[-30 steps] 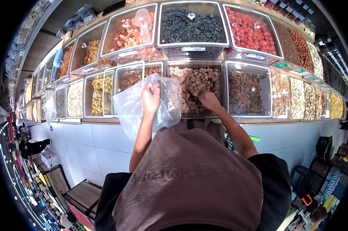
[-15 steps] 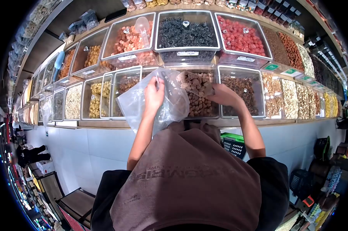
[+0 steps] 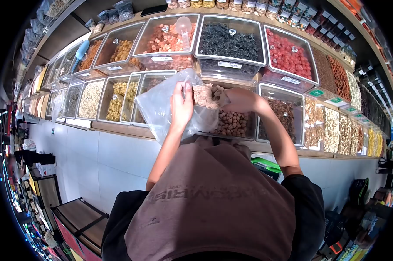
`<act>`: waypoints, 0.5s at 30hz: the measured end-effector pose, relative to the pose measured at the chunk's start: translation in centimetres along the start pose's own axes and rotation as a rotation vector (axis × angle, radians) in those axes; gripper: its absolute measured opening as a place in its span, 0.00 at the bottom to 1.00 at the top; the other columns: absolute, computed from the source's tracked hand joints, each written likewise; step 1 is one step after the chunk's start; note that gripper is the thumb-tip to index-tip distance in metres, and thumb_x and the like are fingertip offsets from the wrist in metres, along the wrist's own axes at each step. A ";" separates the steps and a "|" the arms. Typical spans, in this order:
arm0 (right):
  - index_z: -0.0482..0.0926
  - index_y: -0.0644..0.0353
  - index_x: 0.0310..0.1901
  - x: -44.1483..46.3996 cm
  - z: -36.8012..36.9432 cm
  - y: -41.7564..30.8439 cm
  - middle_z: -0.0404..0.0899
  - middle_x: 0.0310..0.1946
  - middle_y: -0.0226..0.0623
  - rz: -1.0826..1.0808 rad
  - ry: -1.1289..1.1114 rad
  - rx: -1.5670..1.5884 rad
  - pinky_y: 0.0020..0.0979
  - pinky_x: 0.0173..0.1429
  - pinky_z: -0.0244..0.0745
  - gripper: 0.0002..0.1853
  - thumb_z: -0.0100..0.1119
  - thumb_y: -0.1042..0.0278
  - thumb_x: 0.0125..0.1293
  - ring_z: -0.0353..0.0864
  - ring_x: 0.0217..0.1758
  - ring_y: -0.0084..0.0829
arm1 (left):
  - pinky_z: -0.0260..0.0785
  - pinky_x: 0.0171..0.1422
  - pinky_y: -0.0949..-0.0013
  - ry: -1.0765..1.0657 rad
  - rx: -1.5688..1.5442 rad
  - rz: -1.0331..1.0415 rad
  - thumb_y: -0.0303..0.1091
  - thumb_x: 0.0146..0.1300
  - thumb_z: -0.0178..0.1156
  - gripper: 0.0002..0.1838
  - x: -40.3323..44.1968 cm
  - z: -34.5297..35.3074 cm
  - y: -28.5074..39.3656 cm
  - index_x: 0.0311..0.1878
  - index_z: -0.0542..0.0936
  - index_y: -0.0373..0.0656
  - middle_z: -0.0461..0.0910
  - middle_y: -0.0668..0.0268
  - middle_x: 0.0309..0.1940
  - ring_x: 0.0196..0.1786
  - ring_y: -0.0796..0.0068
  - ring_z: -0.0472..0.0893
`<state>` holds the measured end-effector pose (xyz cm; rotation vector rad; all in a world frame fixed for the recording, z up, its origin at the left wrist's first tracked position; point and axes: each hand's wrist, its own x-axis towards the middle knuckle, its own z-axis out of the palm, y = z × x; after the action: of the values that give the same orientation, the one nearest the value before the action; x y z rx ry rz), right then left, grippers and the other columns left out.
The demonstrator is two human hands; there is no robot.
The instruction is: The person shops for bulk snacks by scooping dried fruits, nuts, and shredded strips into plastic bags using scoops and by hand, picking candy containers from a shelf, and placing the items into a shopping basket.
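Observation:
My left hand (image 3: pixel 182 103) is closed on the edge of a clear plastic bag (image 3: pixel 155 102), which hangs down on both sides of the fingers. My right hand (image 3: pixel 240 100) grips a clear scoop, whose handle is hidden by the hand. Brown wrinkled dried fruit (image 3: pixel 206 95) fills the scoop at the mouth of the bag. Below lies an uncovered bin (image 3: pixel 251 132) of the same brown pieces, partly hidden by the bag and right forearm.
Lidded bins of black dried fruit (image 3: pixel 231 41), red dried fruit (image 3: pixel 290 54) and orange pieces stand behind, with a second clear scoop (image 3: pixel 184 31) on the orange bin's lid. Dark brown pieces (image 3: pixel 280 115) fill the bin at right. A green-rimmed basket (image 3: pixel 266 166) is below the counter.
My right hand has brought the loaded scoop left and up, from over the bin to the bag's mouth. My left hand still holds the bag. The camera view has tilted.

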<state>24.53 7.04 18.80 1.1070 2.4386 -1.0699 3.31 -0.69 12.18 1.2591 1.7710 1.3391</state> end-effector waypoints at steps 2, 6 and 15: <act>0.77 0.65 0.38 1.6 0.9 1.0 0.81 0.35 0.50 -0.103 0.046 -0.058 0.42 0.46 0.75 0.20 0.64 0.52 0.59 0.82 0.40 0.45 | 0.70 0.38 0.58 0.006 0.047 0.056 0.38 0.74 0.51 0.11 0.0 0.2 0.8 0.41 0.74 0.39 0.79 0.55 0.25 0.29 0.59 0.80; 0.78 0.65 0.39 3.3 2.7 1.1 0.80 0.36 0.50 -0.295 0.193 -0.142 0.45 0.48 0.74 0.21 0.64 0.51 0.58 0.80 0.41 0.50 | 0.69 0.38 0.60 -0.004 0.070 0.159 0.38 0.74 0.51 0.11 0.4 0.7 1.4 0.42 0.73 0.39 0.78 0.57 0.24 0.29 0.62 0.79; 0.82 0.64 0.24 7.2 4.6 -3.5 0.81 0.25 0.52 -0.641 0.651 -0.040 0.47 0.34 0.77 0.06 0.58 0.71 0.47 0.83 0.29 0.51 | 0.65 0.43 0.76 -0.051 -0.346 0.223 0.29 0.74 0.51 0.05 -0.1 0.4 5.3 0.41 0.73 0.40 0.73 0.73 0.32 0.37 0.85 0.69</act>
<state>16.75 6.12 13.81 0.7390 3.4706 -0.8844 5.50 -0.37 17.02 1.3059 1.3199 1.6391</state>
